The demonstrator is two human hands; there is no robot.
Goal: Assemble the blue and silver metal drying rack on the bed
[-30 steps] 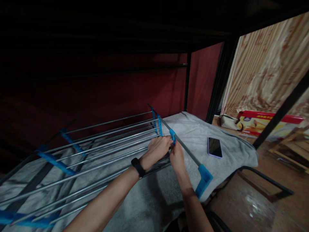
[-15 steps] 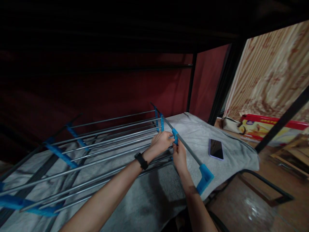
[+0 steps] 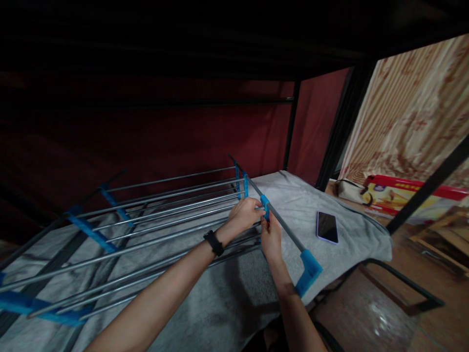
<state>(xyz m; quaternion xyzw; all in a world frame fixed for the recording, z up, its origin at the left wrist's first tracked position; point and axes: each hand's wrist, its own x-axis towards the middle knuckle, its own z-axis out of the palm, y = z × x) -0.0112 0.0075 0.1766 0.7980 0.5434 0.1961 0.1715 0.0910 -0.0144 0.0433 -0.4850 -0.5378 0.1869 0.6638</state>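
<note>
Both your hands were tog. at one joint: L hand (image 3: 245,213) clamped on the end of a thin metal rod (image 3: 258,209), R hand (image 3: 271,238) pinching the blue clip (image 3: 264,201) from below. Fingertips hid the contact, so you couldn't tell if the rod was seated. Main risk, prob.: rod going in skewed b/c the two grips met at an angle; pushing hard then might've cracked the clip, or slipped & nipped a finger.

Nearest you, the blue corner piece (image 3: 308,271) sat just beside your R forearm w/ no hand on it, so a hard shove could've swung that end. Your black watch (image 3: 213,243) was over the other rods & might've snagged one. Rack (image 3: 157,241) lay on the grey blanket (image 3: 293,193), soft & rumpled, likely poor backing: frame could've rocked or twisted under load.

Phone (image 3: 327,227) lay R of the side tube (image 3: 286,228), near but apart; a sideways kick of the tube could've scratched it. Farther off, the far blue clips (image 3: 245,187) also held rods, so twist at your joint might've worked those loose. Red-and-yellow box (image 3: 406,195) stood well beyond, low risk.
</note>
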